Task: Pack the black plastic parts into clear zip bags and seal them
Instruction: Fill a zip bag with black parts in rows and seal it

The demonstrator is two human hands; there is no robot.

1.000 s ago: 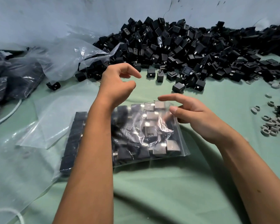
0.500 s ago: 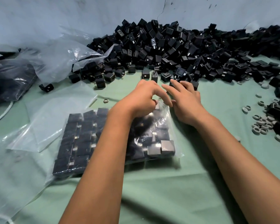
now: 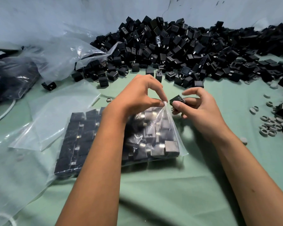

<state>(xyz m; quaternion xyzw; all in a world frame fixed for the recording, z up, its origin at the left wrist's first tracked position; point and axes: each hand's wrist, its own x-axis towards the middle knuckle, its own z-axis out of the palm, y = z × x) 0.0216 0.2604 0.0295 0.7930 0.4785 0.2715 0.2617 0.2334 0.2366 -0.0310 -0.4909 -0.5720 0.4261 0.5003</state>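
Since half a second ago, both hands have drawn back from the heap: the right hand now pinches one black part, and the left hand pinches up the mouth of the clear zip bag. Rows of black parts fill that bag, lying on the green cloth near the loose pile.

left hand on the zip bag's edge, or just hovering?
Touching. The head view shows the left hand pinching the zip bag by its raised top corner between thumb and fingers.
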